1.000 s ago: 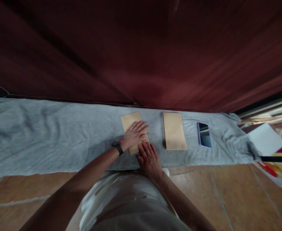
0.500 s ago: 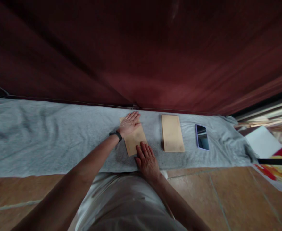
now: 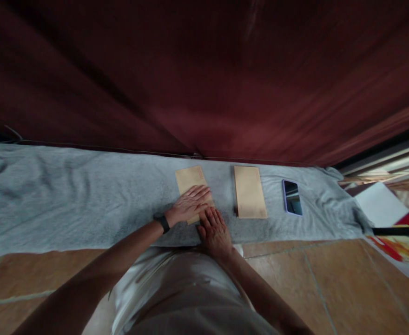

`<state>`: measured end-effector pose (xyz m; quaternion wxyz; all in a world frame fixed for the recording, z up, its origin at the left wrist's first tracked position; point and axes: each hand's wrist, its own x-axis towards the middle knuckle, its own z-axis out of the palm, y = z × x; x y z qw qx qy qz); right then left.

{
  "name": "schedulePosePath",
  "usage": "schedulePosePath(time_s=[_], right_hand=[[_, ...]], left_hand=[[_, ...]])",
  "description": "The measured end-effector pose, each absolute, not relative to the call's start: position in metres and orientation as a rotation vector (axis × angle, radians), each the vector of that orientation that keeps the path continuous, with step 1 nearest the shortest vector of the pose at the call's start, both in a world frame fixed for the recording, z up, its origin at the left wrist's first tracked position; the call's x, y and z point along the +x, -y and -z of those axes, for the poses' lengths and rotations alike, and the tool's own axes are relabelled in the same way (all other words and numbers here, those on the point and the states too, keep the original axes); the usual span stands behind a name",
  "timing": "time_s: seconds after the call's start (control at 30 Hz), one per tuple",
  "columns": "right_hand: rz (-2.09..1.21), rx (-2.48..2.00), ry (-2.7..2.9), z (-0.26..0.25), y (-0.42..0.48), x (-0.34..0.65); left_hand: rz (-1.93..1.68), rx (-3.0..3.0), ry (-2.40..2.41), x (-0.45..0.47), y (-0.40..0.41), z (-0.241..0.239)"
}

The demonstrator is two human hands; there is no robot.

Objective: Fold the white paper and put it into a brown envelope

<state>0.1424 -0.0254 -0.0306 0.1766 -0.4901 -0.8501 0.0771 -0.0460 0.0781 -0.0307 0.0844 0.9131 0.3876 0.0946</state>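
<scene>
A tan paper envelope [image 3: 189, 176] lies slightly turned on the grey cloth [image 3: 96, 200] in front of me. My left hand [image 3: 190, 202], with a black band on its wrist, rests flat across the envelope's middle, fingers stretched out and pointing right. On the envelope's near right corner lie the fingertips of my right hand [image 3: 215, 231], also flat and open. The two hands are close together, and between them they cover much of the envelope's lower half. Neither hand grasps anything.
Right of my hands lies a stack of similar tan envelopes [image 3: 251, 193]. Farther right is a phone [image 3: 292, 197] with a purple edge. A dark red panel [image 3: 204, 93] rises behind the cloth. White paper [image 3: 380, 207] and a colourful printed sheet [image 3: 405, 251] are at far right.
My left hand has slid from the envelope's far end towards me, down to its middle, baring the far end. My right hand has stayed at the near corner.
</scene>
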Motion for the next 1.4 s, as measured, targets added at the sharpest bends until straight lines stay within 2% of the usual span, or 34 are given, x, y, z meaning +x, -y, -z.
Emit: schedulePosePath(time_s=[0.3,0.7,1.07,1.4], right_hand=[[-0.223,-1.332,2.444,0.030,0.028,0.148],[-0.182,-1.449,2.392,0.027,0.044,0.150],[-0.193,-1.466,2.375,0.025,0.045,0.149],[-0.178,-1.454,2.350,0.031,0.047,0.148]], left_hand=[[-0.245,2.713,-1.110,-0.050,-0.047,0.024],[-0.284,2.752,-1.203,-0.043,-0.096,0.032],[-0.327,2.599,-1.495,-0.067,-0.142,0.036],[-0.383,2.405,-1.823,-0.089,-0.116,0.036]])
